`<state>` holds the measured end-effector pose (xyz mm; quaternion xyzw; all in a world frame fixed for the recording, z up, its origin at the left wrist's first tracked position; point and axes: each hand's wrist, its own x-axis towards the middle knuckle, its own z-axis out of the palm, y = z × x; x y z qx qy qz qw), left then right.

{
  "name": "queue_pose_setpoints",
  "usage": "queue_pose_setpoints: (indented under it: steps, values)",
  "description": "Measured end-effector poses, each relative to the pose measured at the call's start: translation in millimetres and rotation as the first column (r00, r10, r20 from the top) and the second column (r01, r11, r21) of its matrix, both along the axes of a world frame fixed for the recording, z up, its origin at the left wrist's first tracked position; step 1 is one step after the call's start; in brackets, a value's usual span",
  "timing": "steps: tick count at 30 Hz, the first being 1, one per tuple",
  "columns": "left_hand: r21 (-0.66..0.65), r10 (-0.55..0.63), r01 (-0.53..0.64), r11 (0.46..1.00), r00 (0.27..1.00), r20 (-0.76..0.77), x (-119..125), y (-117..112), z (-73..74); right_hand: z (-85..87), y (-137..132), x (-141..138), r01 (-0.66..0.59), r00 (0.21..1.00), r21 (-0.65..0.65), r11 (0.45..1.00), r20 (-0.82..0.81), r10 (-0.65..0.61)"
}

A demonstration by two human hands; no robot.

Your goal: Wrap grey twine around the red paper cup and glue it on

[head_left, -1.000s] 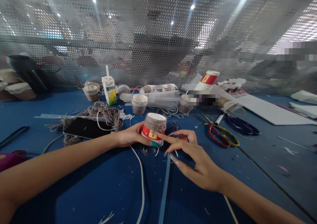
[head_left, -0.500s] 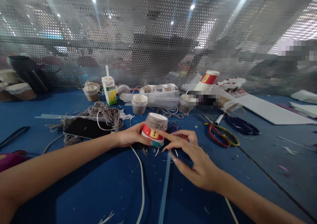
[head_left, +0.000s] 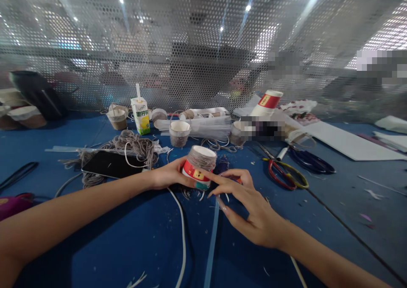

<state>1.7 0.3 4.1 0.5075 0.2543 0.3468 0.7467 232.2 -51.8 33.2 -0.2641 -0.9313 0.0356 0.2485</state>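
A red-and-white paper cup (head_left: 199, 166) with grey twine wound round its upper half stands tilted on the blue table (head_left: 127, 237). My left hand (head_left: 167, 175) is wrapped round its left side and grips it. My right hand (head_left: 244, 205) reaches in from the right with fingers stretched out, the forefinger pressing on the cup's lower band. Loose twine ends lie under the cup.
Behind lie a dark phone (head_left: 110, 164) under a heap of twine (head_left: 133, 146), a milk carton (head_left: 141, 115), twine-wrapped cups (head_left: 179, 134), a stack of paper cups (head_left: 265, 103), red scissors (head_left: 284, 174) and blue scissors (head_left: 310, 161). A perforated screen (head_left: 203, 46) closes the back. A white cord (head_left: 182, 233) runs forward.
The cup has tipped and turned slightly in my left hand; my right hand shifted a little toward me, its forefinger staying on the cup.
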Motion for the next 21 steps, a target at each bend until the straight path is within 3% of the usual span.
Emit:
queue_pose_setpoints:
  steps: [11,16,21]
  values:
    - [-0.011,0.016,-0.016,1.0,1.0,-0.008,0.5,-0.7,0.8,0.1,0.0,0.6,0.02,1.0,0.028,0.999,0.022,-0.021]
    - [0.013,0.01,-0.01,1.0,1.0,-0.002,0.5,-0.2,-0.7,1.2,-1.1,-0.6,-0.036,0.998,0.041,0.999,0.048,0.034]
    - [-0.009,-0.019,0.02,1.0,0.998,0.056,-3.4,2.0,-2.5,2.0,-2.7,-1.8,0.024,0.997,0.04,0.999,0.066,-0.027]
